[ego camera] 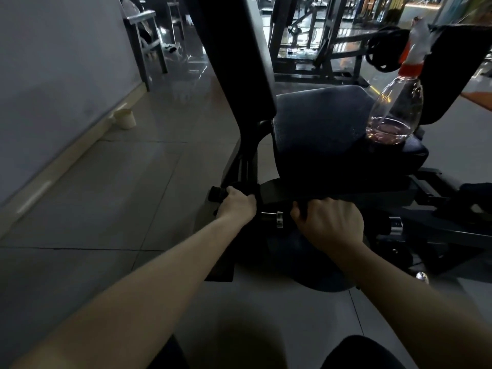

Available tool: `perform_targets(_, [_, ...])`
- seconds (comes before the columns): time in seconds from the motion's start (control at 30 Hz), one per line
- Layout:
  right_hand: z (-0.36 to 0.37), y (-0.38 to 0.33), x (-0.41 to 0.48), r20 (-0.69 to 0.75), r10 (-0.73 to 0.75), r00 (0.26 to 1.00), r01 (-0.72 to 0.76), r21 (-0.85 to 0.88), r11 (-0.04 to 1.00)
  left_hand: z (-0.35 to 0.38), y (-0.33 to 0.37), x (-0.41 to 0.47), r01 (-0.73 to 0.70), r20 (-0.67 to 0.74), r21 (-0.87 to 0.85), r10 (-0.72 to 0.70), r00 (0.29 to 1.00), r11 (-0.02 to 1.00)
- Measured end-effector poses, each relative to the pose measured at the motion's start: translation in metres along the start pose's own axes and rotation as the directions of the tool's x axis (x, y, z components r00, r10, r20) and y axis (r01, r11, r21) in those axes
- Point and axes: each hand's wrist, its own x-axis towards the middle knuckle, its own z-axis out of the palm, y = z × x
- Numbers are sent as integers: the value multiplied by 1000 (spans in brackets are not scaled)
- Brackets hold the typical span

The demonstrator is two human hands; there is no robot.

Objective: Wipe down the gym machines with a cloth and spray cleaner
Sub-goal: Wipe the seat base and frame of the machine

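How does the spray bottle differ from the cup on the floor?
The bottle is clear, with pinkish liquid inside; the cup is opaque cream. The bottle stands on the seat; the cup, on the floor by the wall. The bottle narrows to a red collar; the cup is squat. Neither is held.

This is a gym. A black exercise machine (292, 191) fills the foreground, with a wide black padded vinyl seat (319, 129) and a long black upholstered back pad (234, 62) rising at a tilt beside it. Behind it, more dark steel machine frames (277, 35) crowd the room, mirrored in glossy grey floor tiles (127, 187). A plain grey wall with pale skirting (53, 75) runs along the left. A clear plastic spray bottle with a red collar (396, 113) stands on the seat.
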Motion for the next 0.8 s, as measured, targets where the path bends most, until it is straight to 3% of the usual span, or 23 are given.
perform_targets(0.33, [2, 3, -3, -42, -11, 999, 13, 58, 998, 6, 18, -16, 112, -102, -18, -113, 988, 994])
perform_targets(0.43, [0, 1, -3, -30, -15, 999, 18, 85, 996, 16, 16, -42, 155, -112, -98, -166, 980, 983])
perform_targets(0.53, [-4, 4, -4, -13, -43, 999, 44, 108, 993, 29, 18, -58, 126, -151, -126, -145, 978, 984])
perform_targets(0.6, [-3, 4, -5, 7, -61, 998, 60, 110, 992, 37, 16, -62, 136, -95, -152, -151, 984, 979])
perform_targets(0.73, [-5, 7, -3, 32, -69, 997, 63, 162, 985, 4, 20, -85, 61, 81, 37, -64, 995, 997])
perform_targets(0.8, [-5, 8, -2, 47, -70, 996, 60, 191, 980, -23, 18, -81, 69, 104, 84, -77, 992, 994])
